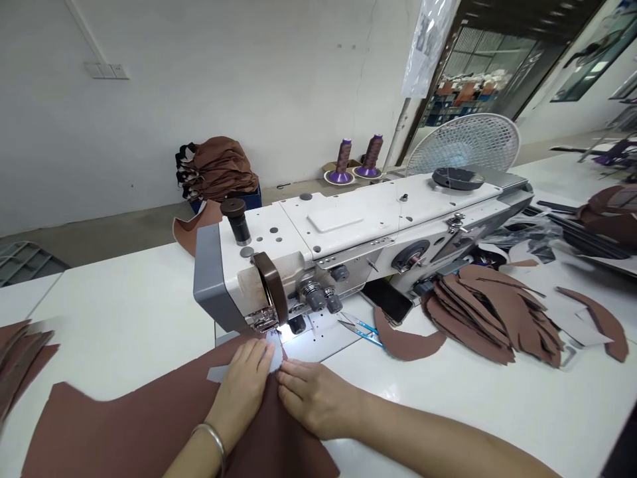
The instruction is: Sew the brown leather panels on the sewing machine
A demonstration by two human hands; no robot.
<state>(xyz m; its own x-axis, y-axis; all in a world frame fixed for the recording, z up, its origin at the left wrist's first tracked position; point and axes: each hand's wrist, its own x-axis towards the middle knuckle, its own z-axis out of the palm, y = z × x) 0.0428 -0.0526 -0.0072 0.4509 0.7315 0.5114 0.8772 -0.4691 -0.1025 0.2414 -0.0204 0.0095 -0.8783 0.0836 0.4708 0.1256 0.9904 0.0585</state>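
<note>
Hands at a sewing machine, seen from the head camera. The left hand (241,392), wearing a metal bangle (213,438) on the wrist, and the right hand (316,400) lie flat with the fingers slightly spread, pressing down on a brown sheet (149,431); neither pinches anything. The fingertips of the two hands nearly meet just in front of the presser foot (263,320). The sheet lies on the white worktop (119,318) and runs under the hands up to the foot, which is lit by the machine's lamp. A small pale strip (217,373) lies on the sheet beside the left hand, and a pale piece (275,352) shows at the left hand's fingertips.

Right of the machine lie blue-handled thread snips (361,332), a black phone (387,299), a single curved brown piece (405,342) and a fanned stack of brown cut pieces (490,315). Further right are a pale paper pattern (580,325) and another curved brown piece (594,322). More brown pieces (20,358) are stacked at the left edge.

Behind the white sewing machine (348,232) stand two thread cones (343,159) (372,153) on purple bases and a wire-guarded fan (462,143). A bundle of brown pieces (216,169) sits on a blue crate by the wall. The print in a hanging plastic sleeve (426,46) is too blurred to read.
</note>
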